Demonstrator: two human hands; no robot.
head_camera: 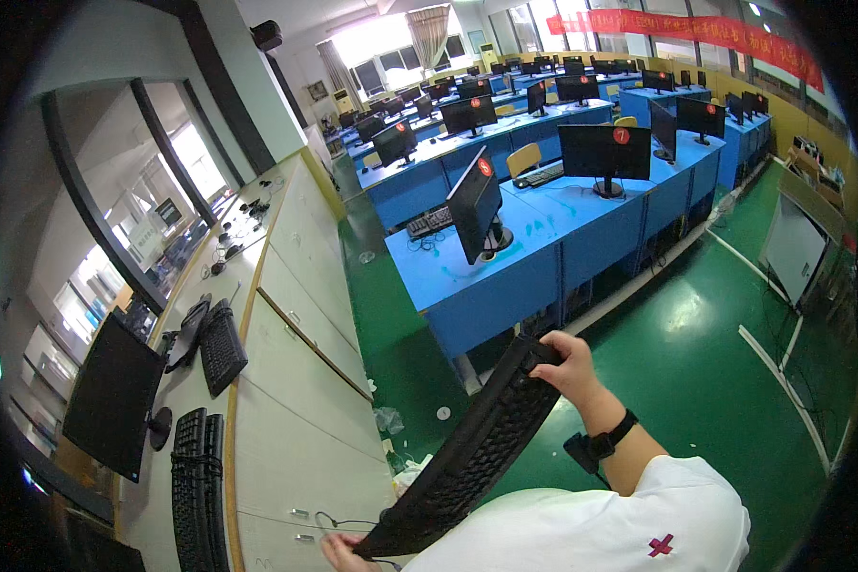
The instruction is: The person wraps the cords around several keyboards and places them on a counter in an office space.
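A black computer keyboard [472, 450] is tilted diagonally in front of my white shirt, held at both ends. My right hand [568, 365] grips its upper end, thumb on the near face. At its lower end, near the bottom edge of the view, my left hand [347, 550] pinches the corner, partly cut off by the frame. A thin dark cable [339, 520] loops beside my left hand. Left of me, on the cabinet top, lie keyboards bound with cable [199, 486]; another keyboard [222, 350] lies farther along.
A monitor [114, 397] stands on the long cabinet [307, 422] at my left, with mice and cables [247, 222] farther back. Ahead are rows of blue desks [500, 250] with monitors. Plastic litter [388, 420] lies on the green floor, and white strips [779, 386] run along it at right.
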